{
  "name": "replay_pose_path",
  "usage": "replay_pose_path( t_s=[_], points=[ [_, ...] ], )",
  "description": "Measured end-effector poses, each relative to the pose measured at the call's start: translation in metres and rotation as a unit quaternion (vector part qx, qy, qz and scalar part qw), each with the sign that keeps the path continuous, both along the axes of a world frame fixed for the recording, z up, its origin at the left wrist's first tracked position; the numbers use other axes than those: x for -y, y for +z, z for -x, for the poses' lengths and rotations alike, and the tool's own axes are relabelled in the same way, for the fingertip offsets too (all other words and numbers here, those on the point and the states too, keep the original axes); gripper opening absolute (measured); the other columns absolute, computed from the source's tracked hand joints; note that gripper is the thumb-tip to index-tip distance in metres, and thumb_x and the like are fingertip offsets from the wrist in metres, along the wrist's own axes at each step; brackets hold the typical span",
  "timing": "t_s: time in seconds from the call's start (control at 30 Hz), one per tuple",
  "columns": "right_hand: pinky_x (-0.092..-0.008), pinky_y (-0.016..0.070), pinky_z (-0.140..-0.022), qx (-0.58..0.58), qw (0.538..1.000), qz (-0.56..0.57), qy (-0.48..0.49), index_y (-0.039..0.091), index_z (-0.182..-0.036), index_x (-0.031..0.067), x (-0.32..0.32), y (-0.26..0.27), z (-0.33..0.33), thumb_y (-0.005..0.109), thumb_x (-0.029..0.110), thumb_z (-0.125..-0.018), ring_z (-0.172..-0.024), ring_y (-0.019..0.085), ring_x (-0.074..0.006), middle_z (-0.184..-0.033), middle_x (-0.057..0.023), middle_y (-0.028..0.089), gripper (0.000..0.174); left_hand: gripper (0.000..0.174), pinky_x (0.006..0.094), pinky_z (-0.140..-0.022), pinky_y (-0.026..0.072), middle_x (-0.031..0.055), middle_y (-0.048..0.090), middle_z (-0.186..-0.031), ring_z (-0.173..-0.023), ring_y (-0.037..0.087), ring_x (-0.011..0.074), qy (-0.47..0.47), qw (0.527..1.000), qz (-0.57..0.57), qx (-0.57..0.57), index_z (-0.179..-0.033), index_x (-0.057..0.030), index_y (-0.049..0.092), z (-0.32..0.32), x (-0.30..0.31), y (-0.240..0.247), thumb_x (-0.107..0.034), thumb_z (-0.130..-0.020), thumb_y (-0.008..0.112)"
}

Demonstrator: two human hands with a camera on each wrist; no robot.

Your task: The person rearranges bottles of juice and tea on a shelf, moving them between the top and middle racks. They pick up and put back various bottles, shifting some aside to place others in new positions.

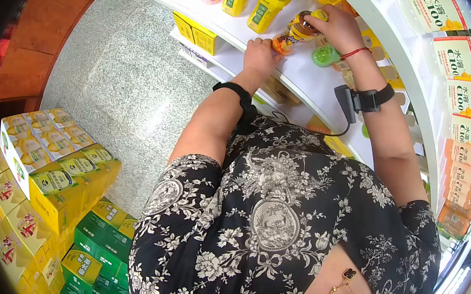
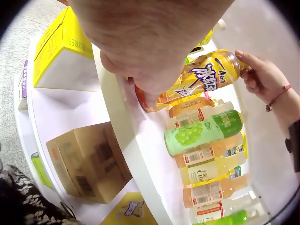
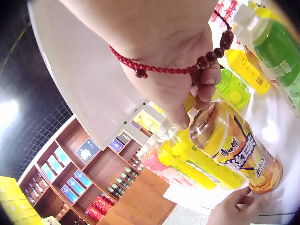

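An iced tea bottle with a yellow label and amber drink (image 1: pixel 295 31) (image 2: pixel 206 75) (image 3: pixel 239 150) lies tilted over the white shelf. My right hand (image 1: pixel 341 29) (image 2: pixel 267 77) (image 3: pixel 164 89) grips it at the cap end. At the base is my left hand (image 1: pixel 260 58) (image 2: pixel 140 51) (image 3: pixel 234 208), its fingers bent against the bottle; its own wrist view hides part of that contact. Beside the bottle lies a green grape drink bottle (image 1: pixel 325 55) (image 2: pixel 204 132) (image 3: pixel 281 56), above a row of other bottles in the left wrist view.
Yellow bottles (image 1: pixel 269 5) stand at the shelf's outer end, above a lower shelf with a cardboard box (image 2: pixel 89 161). A curved white panel (image 1: pixel 404 54) separates C100 bottles (image 1: pixel 433 8) on the right. Stacked cartons (image 1: pixel 55 183) stand on the left floor. Wooden shelving (image 3: pixel 98 173) is farther off.
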State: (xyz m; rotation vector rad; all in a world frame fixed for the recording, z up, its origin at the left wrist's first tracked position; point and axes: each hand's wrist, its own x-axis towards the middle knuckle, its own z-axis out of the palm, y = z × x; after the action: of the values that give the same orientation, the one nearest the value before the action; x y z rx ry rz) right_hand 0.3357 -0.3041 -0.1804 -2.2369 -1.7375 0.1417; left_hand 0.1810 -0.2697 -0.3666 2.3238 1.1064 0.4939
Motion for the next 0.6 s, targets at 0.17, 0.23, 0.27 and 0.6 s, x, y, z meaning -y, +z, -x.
replay_pose_path(
  t_s=[0.17,0.23,0.27,0.6],
  points=[
    [-0.0401,0.0502,-0.072,0.038,0.998,0.044,-0.009,0.067,-0.094,-0.0028,-0.004,0.004,0.000,0.065,0.053,-0.078,-0.080,0.066,-0.0343,-0.081,-0.0212,0.067,0.058,0.049,0.0406,-0.087,0.0457,0.0145,0.061,-0.098,-0.098,0.055,0.0339,0.037,0.999,0.029,-0.014,-0.111,-0.0082,0.062,-0.005,0.006,0.012,-0.036,-0.073,0.074],
    [-0.0401,0.0504,-0.073,0.048,0.997,0.055,-0.019,0.067,-0.094,-0.0033,-0.005,0.002,-0.002,0.064,0.055,-0.077,-0.080,0.066,-0.0342,-0.082,-0.0213,0.067,0.060,0.048,0.0413,-0.085,0.0466,0.0148,0.061,-0.098,-0.096,0.055,0.0342,0.042,0.999,0.021,-0.006,-0.110,-0.0082,0.062,-0.008,0.006,0.006,-0.037,-0.073,0.074],
    [-0.0403,0.0506,-0.073,0.060,0.997,0.050,-0.016,0.067,-0.093,-0.0038,-0.006,0.001,-0.003,0.064,0.056,-0.077,-0.080,0.066,-0.0341,-0.081,-0.0215,0.067,0.062,0.048,0.0420,-0.084,0.0475,0.0152,0.061,-0.098,-0.095,0.056,0.0345,0.046,0.999,0.014,0.002,-0.109,-0.0081,0.062,-0.009,0.006,0.004,-0.037,-0.073,0.074],
    [-0.0416,0.0517,-0.071,0.105,0.993,0.056,-0.018,0.067,-0.091,-0.0041,-0.004,0.007,0.003,0.062,0.060,-0.076,-0.076,0.066,-0.0346,-0.079,-0.0211,0.067,0.066,0.049,0.0424,-0.082,0.0480,0.0152,0.062,-0.094,-0.092,0.057,0.0347,0.091,0.996,0.002,0.006,-0.105,-0.0075,0.062,-0.021,0.010,-0.003,-0.043,-0.072,0.074]
  ],
)
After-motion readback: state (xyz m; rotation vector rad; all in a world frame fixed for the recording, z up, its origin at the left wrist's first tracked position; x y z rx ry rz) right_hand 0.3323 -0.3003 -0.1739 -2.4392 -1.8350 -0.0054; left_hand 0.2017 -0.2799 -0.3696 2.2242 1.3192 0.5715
